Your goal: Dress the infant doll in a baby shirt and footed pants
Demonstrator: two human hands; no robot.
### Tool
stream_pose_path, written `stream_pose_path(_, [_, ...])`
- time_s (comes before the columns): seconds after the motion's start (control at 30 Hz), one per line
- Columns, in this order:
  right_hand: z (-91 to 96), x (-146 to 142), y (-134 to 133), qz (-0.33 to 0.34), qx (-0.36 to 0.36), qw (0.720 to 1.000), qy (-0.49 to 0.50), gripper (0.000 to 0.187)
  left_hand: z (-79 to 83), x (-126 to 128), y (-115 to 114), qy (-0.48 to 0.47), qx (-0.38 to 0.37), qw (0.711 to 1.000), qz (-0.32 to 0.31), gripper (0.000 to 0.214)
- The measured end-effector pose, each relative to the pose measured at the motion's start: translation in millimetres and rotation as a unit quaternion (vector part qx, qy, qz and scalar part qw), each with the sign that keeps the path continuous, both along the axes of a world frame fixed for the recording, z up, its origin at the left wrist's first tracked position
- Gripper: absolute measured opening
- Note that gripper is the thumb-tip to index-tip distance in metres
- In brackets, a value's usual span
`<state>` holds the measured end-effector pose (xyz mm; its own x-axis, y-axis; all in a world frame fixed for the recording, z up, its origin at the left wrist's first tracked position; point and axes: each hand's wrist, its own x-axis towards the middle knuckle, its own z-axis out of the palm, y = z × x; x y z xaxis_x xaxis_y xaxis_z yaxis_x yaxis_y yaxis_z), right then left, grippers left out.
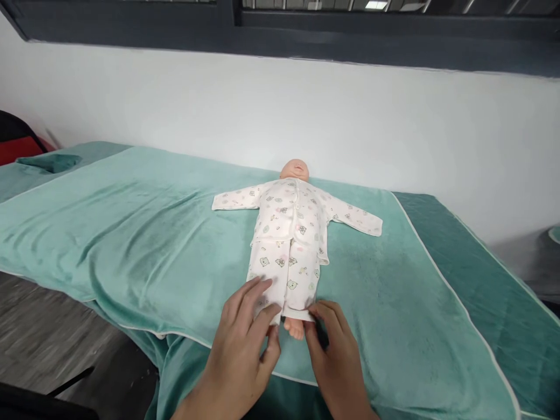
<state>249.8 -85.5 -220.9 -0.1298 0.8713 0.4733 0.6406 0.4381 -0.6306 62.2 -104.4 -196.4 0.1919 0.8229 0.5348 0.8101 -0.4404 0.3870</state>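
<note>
Trousers [304, 286] lie on the doll [294, 170], long axis running from its waist toward both hands, equally near; left hand [238, 344] and right hand [339, 350] each pinch a cuff, the right beside the doll's bare foot [294, 329].

The doll [294, 169] lay on the blanket [153, 233], its head close to the wall [262, 111] behind and its visible foot toward the person. The shirt [286, 210] lay over the top of the trousers [301, 283]. At the trouser hems, the left hand [245, 344] was on the left, the right hand [339, 353] on the right.
</note>
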Motion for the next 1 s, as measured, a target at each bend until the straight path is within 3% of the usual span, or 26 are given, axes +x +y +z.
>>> stream_pose_path(0.23, [24.9,-5,-5,0.064,0.036,0.996,0.052,0.018,-7.6,12,9,0.044,-0.013,0.999,0.022,0.024])
stream_pose_path(0.5, [7.6,10,-8,0.044,0.029,0.999,0.013,0.013,-18.2,11,0,-0.031,0.022,0.999,0.011,0.023])
stream_pose_path(0.6, [5.2,18,-12,0.084,0.013,0.996,-0.030,0.010,-21.3,9,-10,-0.048,0.019,0.999,0.002,0.024])
stream_pose_path(0.7, [11.5,28,-7,0.120,-0.018,0.992,-0.024,0.005,-20.2,-1,-9,-0.134,0.015,0.991,0.013,0.022])
stream_pose_path(0.77, [18.2,36,11,0.084,-0.043,0.995,0.021,0.006,-17.0,-13,7,-0.224,-0.007,0.973,0.057,0.016])
stream_pose_path(0.87, [26.3,47,66,-0.064,-0.092,0.988,0.107,0.021,-9.5,-34,59,-0.384,-0.095,0.910,0.123,0.021])
stream_pose_path(0.93, [28.4,49,115,-0.144,-0.124,0.969,0.161,0.035,-3.6,-43,103,-0.488,-0.163,0.852,0.100,0.034])
stream_pose_path(0.97, [28.1,48,139,-0.153,-0.141,0.963,0.171,0.038,-0.8,-45,124,-0.515,-0.193,0.832,0.068,0.039])
stream_pose_path(1.0, [27.0,45,162,-0.146,-0.144,0.963,0.173,0.036,1.9,-45,143,-0.510,-0.211,0.833,0.043,0.042])
